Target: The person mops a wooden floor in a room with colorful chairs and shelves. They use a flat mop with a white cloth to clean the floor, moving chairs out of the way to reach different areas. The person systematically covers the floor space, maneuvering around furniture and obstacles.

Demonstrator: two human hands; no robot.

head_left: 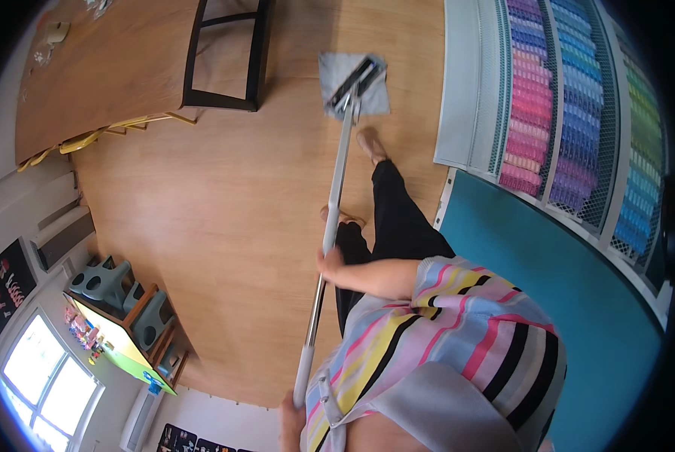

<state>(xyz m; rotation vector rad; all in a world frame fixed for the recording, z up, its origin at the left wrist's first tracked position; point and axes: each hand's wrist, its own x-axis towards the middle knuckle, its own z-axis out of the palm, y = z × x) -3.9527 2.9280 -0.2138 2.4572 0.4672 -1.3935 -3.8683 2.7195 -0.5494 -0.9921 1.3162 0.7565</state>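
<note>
A long-handled flat mop (339,177) slants across the middle of the view. Its grey-white cloth (377,96) lies spread on the wood-look floor under the black and silver mop head (355,83). My left hand (292,416) is closed around the grey grip at the top end of the handle, low in the picture and partly cut off by my clothing. Farther down the handle, my right hand (331,265) wraps round the shaft, its forearm reaching in from the right. My feet stand just right of and behind the mop head.
At upper left stands a brown table (119,68) with yellow-legged seats under it and a black metal frame (258,56) beside it. To the right, a white rack (473,90) holds rows of coloured items above a teal panel (533,241). Grey-green chairs (100,279) sit at lower left.
</note>
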